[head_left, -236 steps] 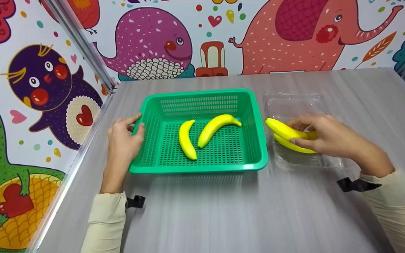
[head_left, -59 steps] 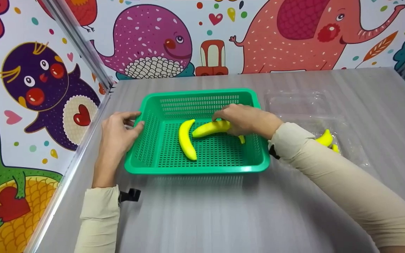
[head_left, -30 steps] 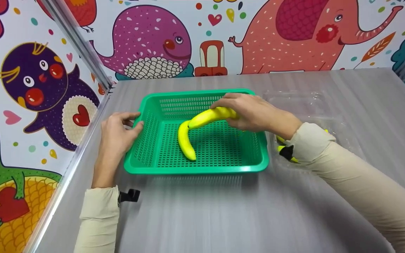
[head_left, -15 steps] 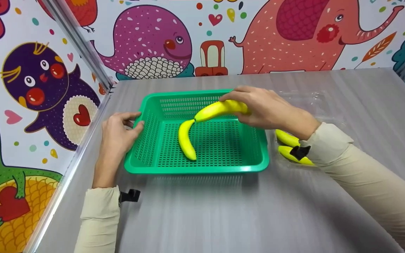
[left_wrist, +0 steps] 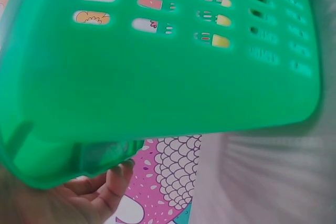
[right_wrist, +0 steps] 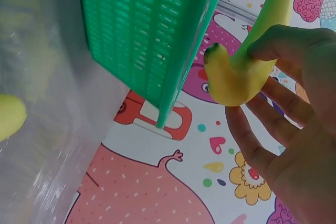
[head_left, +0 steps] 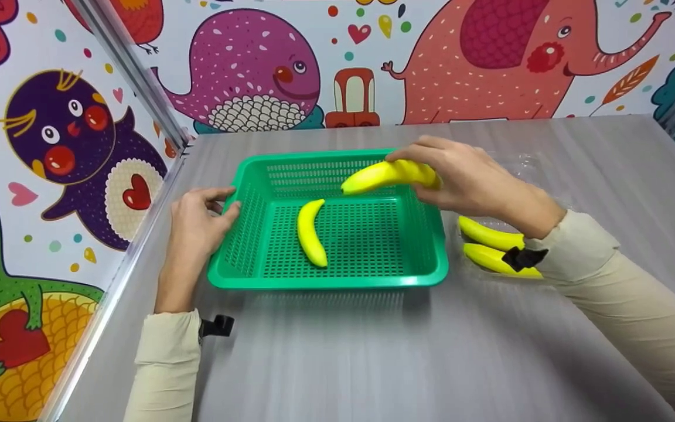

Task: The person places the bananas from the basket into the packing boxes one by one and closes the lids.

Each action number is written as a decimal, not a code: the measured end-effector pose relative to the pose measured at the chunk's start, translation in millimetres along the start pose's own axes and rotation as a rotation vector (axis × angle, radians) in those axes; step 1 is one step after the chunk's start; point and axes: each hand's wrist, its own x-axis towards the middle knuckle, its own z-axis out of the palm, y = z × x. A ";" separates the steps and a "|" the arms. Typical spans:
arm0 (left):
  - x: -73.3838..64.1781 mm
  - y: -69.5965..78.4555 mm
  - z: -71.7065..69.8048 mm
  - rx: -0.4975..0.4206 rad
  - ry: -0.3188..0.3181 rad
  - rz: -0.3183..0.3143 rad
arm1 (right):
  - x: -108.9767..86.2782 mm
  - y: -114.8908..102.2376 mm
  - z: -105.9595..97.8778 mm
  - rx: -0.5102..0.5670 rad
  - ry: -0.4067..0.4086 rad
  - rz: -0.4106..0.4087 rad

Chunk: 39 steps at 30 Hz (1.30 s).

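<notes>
Held in my right hand [head_left: 466,179] is a yellow banana [head_left: 387,174], raised over the right side of the green basket [head_left: 326,283]. The right wrist view shows the thumb and fingers around this banana [right_wrist: 236,80], with the basket wall beside it. A second banana [head_left: 310,234] lies on the basket floor, left of centre. My left hand [head_left: 197,231] grips the basket's left rim. From the left wrist, the fingers [left_wrist: 121,177] curl at the rim, and the basket wall [left_wrist: 157,87] fills most of the view.
Right of the basket stands a clear plastic container [head_left: 528,167] with two bananas, an upper one [head_left: 487,234] and a lower one [head_left: 493,259], partly covered by my right wrist. Walls with cartoon animals [head_left: 255,70] border the grey table [head_left: 337,363] at the back and left.
My right hand has lifted the banana from the basket floor and moved it up and to the right, away from the other banana. The left hand stays at the rim.
</notes>
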 end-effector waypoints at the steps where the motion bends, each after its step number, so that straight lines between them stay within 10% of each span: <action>1: -0.1 0.2 0.0 0.001 -0.001 -0.001 | -2.0 1.5 -0.1 0.003 0.002 0.008; 39: -0.1 -0.5 -0.5 0.004 0.006 -0.006 | -94.2 72.0 1.2 0.075 0.125 0.071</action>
